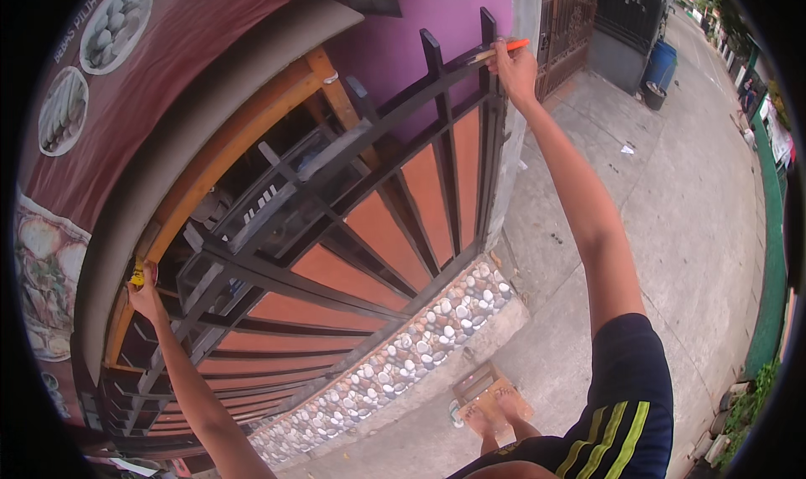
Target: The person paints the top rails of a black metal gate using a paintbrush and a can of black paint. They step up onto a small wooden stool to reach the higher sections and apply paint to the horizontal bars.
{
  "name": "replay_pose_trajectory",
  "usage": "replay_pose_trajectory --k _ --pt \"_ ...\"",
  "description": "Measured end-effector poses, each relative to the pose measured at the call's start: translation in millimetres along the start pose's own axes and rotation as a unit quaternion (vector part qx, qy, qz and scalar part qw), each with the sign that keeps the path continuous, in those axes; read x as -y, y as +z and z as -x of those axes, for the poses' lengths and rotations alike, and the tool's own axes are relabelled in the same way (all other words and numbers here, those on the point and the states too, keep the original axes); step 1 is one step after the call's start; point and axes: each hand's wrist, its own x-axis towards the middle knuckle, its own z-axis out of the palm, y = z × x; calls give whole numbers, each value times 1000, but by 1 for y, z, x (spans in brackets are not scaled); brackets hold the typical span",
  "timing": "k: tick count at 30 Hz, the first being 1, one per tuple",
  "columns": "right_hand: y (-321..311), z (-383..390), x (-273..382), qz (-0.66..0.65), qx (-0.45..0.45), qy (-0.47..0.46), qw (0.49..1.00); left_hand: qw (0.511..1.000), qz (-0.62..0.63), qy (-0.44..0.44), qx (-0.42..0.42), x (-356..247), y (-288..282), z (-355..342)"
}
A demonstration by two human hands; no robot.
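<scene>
My right hand [514, 69] is closed around a paintbrush [520, 44] with an orange handle. The brush's bristle end lies at the upper dark rail of a metal fence [395, 114], near its right end post. Far out to the left, my left hand [146, 289] is closed on a small yellow can [137, 273], next to the wooden frame [197, 177]. The can's contents are hidden from here. Part of the fence's upper rail looks greyer and duller than the black bars, which fan out over orange panels [424, 198].
My bare feet stand on a low wooden stool [462, 387] beside a pebble-faced wall base [403, 353]. A maroon banner [168, 51] with food pictures hangs at the upper left. To the right run a concrete lane [697, 168], a blue barrel [661, 63] and a brown gate [564, 34].
</scene>
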Motion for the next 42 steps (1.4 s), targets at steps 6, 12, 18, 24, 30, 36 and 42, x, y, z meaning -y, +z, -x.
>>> replay_pose_trajectory --k 6,12,18,24,30,36,42 --pt "16 -5 -15 -33 18 13 999 998 -40 -37 24 -8 4 6" --pt "2 -16 -16 -14 -35 -3 999 1000 -19 4 2 -9 -2 4" --pt "4 -33 -38 62 -17 -10 998 1000 -11 -15 7 -8 8 7" --pt "-10 -30 -26 12 -65 3 998 1000 -2 -10 7 -3 -1 2" --pt "3 -38 -42 41 -41 14 998 1000 -5 -23 -9 -3 8 7" --pt "-24 -40 -46 45 -64 34 996 1000 3 -10 -9 4 5 4" --pt "-8 -43 -50 54 -54 22 997 999 -46 -21 20 5 3 1"
